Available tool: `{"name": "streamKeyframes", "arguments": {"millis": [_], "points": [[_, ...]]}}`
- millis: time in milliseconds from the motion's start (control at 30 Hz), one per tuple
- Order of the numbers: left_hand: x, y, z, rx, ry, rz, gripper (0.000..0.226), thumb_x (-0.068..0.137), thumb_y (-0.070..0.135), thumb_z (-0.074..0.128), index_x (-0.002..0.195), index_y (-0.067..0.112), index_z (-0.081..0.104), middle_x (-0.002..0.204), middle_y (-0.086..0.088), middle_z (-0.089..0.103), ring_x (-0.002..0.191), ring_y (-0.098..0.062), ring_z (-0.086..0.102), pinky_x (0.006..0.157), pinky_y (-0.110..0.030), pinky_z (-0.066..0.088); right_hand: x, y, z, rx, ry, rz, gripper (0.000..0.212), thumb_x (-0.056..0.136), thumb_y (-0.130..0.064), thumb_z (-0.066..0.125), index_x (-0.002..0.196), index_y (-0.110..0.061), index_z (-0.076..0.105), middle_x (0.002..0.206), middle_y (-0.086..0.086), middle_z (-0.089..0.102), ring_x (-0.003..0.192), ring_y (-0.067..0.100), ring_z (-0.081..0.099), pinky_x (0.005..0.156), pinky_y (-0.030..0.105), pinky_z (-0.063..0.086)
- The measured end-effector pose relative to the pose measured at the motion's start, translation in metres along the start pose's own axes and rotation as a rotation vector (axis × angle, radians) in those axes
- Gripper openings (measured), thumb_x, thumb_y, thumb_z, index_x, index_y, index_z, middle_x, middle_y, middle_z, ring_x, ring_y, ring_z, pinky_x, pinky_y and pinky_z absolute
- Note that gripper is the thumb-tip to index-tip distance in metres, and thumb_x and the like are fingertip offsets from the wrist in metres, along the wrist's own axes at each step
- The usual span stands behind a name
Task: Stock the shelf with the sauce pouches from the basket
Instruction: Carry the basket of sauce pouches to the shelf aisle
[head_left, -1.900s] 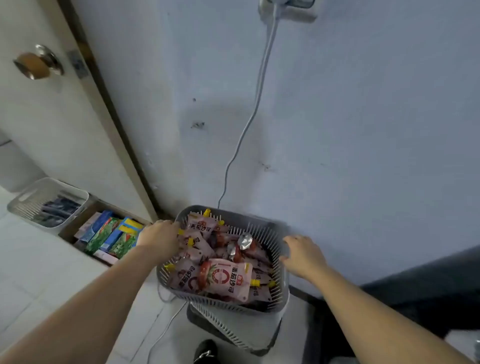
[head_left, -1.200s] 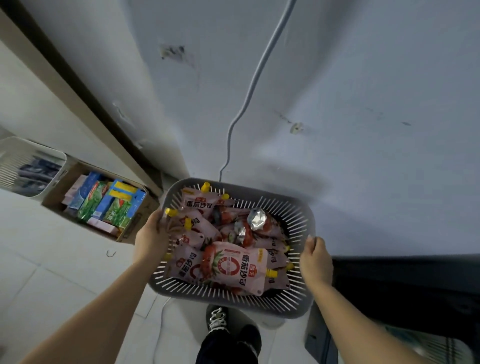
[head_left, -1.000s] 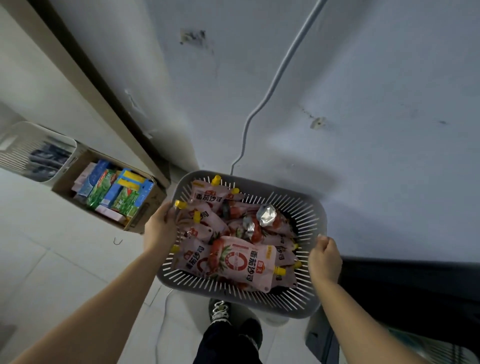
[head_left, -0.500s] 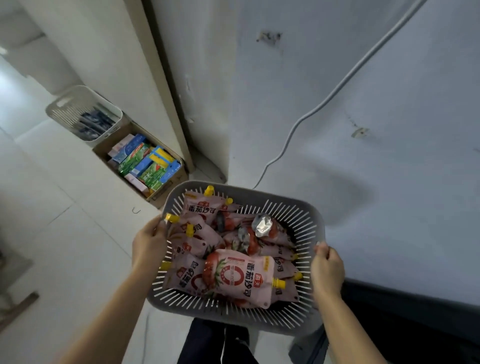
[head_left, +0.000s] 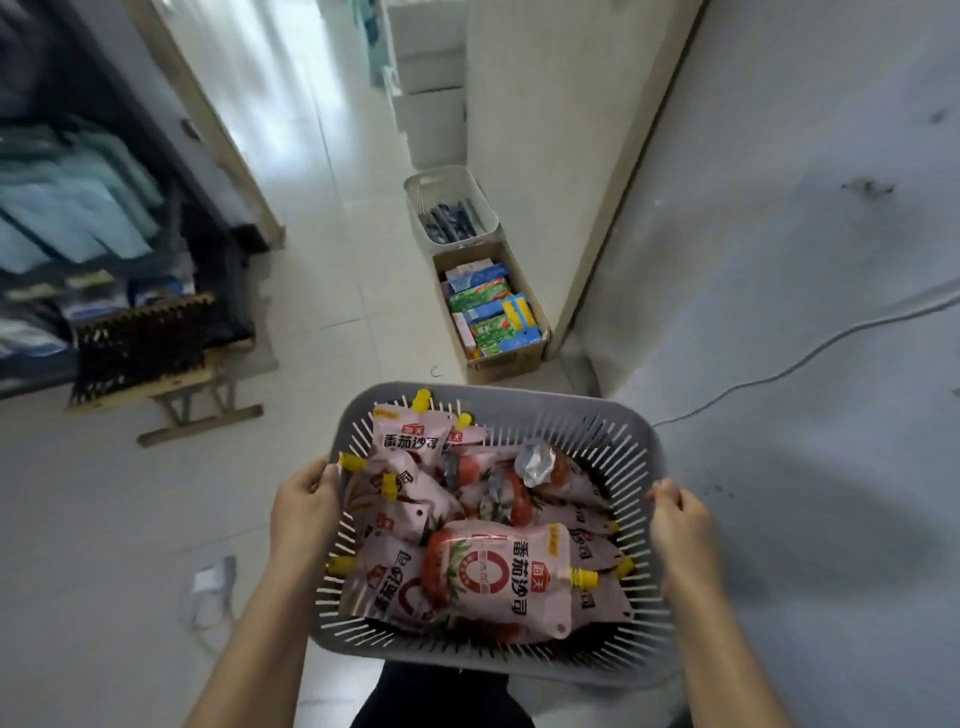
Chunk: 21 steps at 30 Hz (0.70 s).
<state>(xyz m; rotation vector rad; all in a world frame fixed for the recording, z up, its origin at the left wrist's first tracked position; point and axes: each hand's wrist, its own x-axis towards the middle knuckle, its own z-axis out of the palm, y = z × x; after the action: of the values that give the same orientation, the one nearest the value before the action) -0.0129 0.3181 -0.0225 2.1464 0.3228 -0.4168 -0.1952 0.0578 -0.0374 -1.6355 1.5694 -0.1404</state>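
A grey slotted plastic basket (head_left: 602, 415) is carried in front of me at waist height. It is filled with several pink tomato sauce pouches (head_left: 488, 577) with yellow caps. My left hand (head_left: 304, 512) grips the basket's left rim. On the opposite rim, my right hand (head_left: 678, 522) grips with curled fingers. A shelf (head_left: 78, 208) with blurred blue goods stands at the far left.
A cardboard box (head_left: 511, 361) of colourful packets and a white basket (head_left: 452, 213) sit on the floor by a door frame. A low wooden stand (head_left: 171, 384) with a dark crate is at the left. A white cable (head_left: 810, 353) runs along the right wall.
I have lifted the basket off its stand and turned left with it, away from the wall. The shelf and hallway floor have come into view. Both hands keep their hold.
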Motion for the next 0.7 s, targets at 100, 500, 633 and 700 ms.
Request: {"name": "streamKeyframes", "arguments": {"millis": [100,500,633,700], "points": [[0.0,-0.018,-0.042,-0.061,0.083,-0.05,0.023,0.098,0.016,0.045,0.098,0.015,0.068,0.085,-0.001,0.065,0.078,-0.016,0.054,0.065,-0.029,0.04,-0.019,-0.029,0.023,-0.033,-0.074,-0.06,0.039,0.1,-0.039,0.035,0.082,-0.016,0.061,0.084,0.01,0.065,0.082,0.03,0.061,0.083,0.05,0.051],[0.05,-0.068,-0.196,-0.265,0.384,-0.22,0.036,0.096,0.015,0.044,0.067,0.028,0.061,0.072,0.002,0.062,0.068,-0.016,0.055,0.06,-0.03,0.042,-0.097,-0.171,0.165,-0.187,-0.363,-0.4,0.039,0.101,-0.034,0.036,0.085,-0.008,0.061,0.077,0.008,0.058,0.07,0.021,0.052,0.061,0.033,0.036],[0.083,-0.079,-0.244,-0.294,0.462,-0.267,0.033,0.095,0.019,0.045,0.068,0.031,0.061,0.077,-0.001,0.065,0.075,-0.022,0.058,0.069,-0.037,0.046,-0.13,-0.218,0.219,-0.204,-0.451,-0.48,0.04,0.103,-0.033,0.035,0.081,-0.009,0.059,0.075,0.008,0.057,0.068,0.018,0.05,0.057,0.031,0.032],[0.098,-0.084,-0.266,-0.325,0.51,-0.289,0.031,0.095,0.02,0.046,0.071,0.031,0.062,0.078,-0.002,0.065,0.077,-0.024,0.059,0.069,-0.037,0.046,-0.145,-0.241,0.246,-0.203,-0.5,-0.521,0.039,0.103,-0.033,0.035,0.082,-0.011,0.059,0.078,0.007,0.058,0.071,0.018,0.052,0.058,0.031,0.035]]}}
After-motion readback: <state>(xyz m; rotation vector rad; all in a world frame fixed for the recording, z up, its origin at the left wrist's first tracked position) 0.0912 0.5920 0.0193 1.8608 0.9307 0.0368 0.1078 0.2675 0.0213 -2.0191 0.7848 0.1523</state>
